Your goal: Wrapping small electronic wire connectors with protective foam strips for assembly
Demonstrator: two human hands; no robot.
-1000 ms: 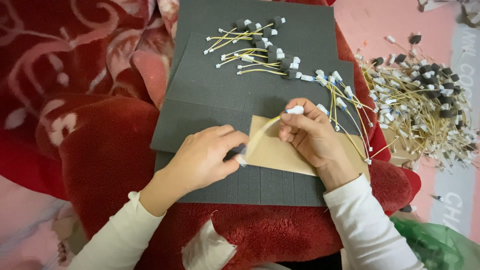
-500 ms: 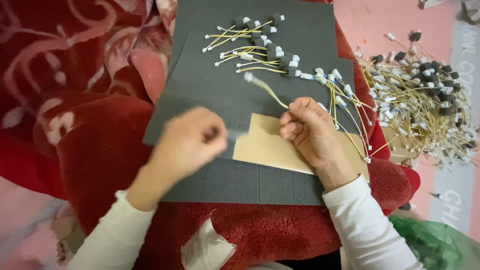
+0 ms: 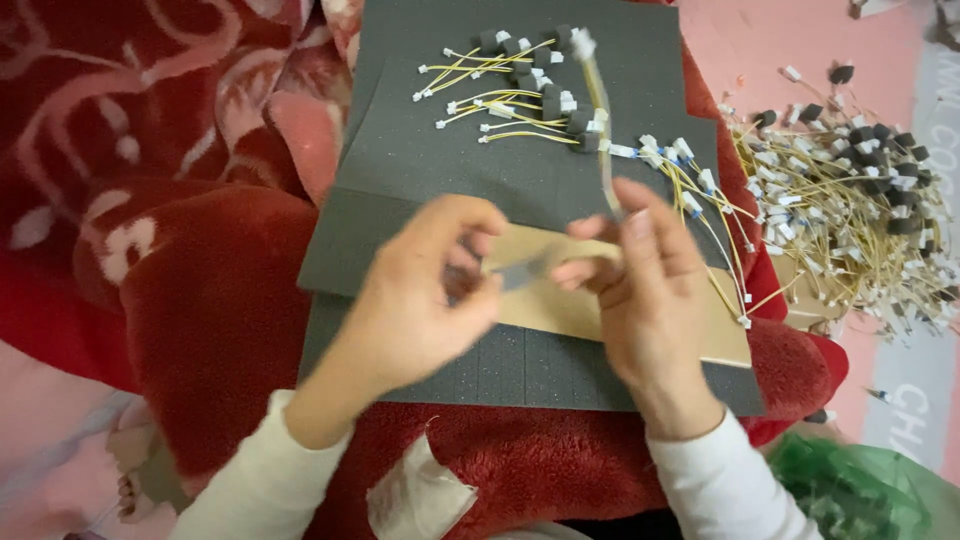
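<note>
Grey foam board (image 3: 450, 170), right hand (image 3: 650, 300) pinching wire (image 3: 600, 130), left hand (image 3: 425, 300) pinching tape (image 3: 520, 272), wire pile (image 3: 850, 200) beside.

A home used for piecework is shown: a red patterned blanket (image 3: 150, 150) is spread under a grey foam board (image 3: 420, 180), and a heap of small yellow wires (image 3: 850, 210) is piled on a pink floor mat (image 3: 770, 40).

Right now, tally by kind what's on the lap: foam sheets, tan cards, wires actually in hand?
dark grey foam sheets: 2
tan card: 1
wire pinched in the right hand: 1
Total: 4
</note>
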